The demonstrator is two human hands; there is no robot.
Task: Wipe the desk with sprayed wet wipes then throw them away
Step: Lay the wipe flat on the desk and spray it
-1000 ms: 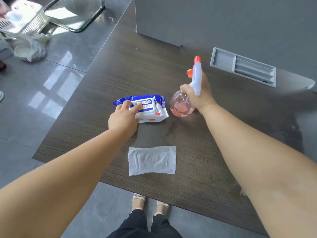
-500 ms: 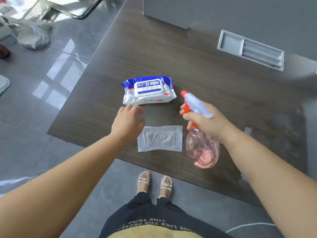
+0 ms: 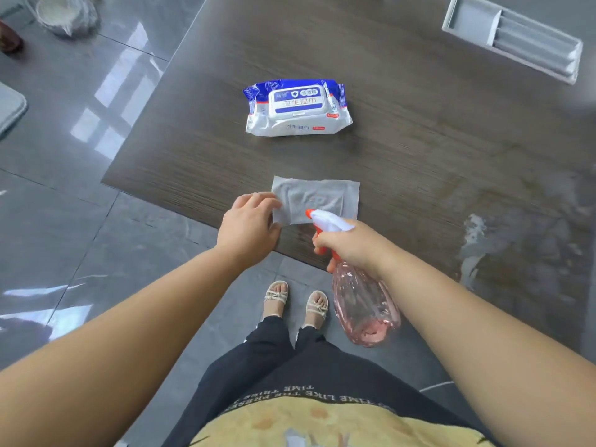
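A white wet wipe (image 3: 317,196) lies flat near the front edge of the dark wood desk (image 3: 419,150). My left hand (image 3: 250,225) rests on the wipe's left edge, fingers pressing it down. My right hand (image 3: 350,245) grips the neck of a pink spray bottle (image 3: 366,304) with a white and orange head. The bottle is tilted, its nozzle just above the wipe's near edge. A blue and white wet wipe pack (image 3: 298,108) lies closed farther back on the desk.
A grey plastic tray (image 3: 512,38) sits at the desk's far right. A wet, streaky patch (image 3: 516,240) covers the desk's right side. Grey tiled floor (image 3: 80,188) lies left of the desk, with a bagged bowl (image 3: 66,12) at far left.
My left hand left the wipe pack and came down onto the wipe's left edge. My right hand lifted the spray bottle off the desk and brought it over the wipe, nozzle forward.
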